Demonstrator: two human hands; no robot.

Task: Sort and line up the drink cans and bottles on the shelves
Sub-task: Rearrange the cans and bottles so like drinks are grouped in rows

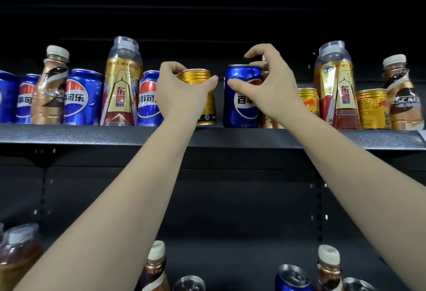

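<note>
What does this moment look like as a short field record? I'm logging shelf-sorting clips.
left hand: grips gold can
right hand: grips blue cola can
both cans: upright on upper shelf, apart
left of hands: blue cans mixed with bottles
right of hands: gold cans between tall gold bottle and brown coffee bottle
sorting: kinds still mixed

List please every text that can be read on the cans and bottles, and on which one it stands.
"东鹏特饮": tall gold bottle left of the hands, and its twin at right.
"可乐": blue can.
"百": blue can under the right hand.
"SCAFE": brown bottle.
"330": blue can.
Gold cans' print: too small.
</note>
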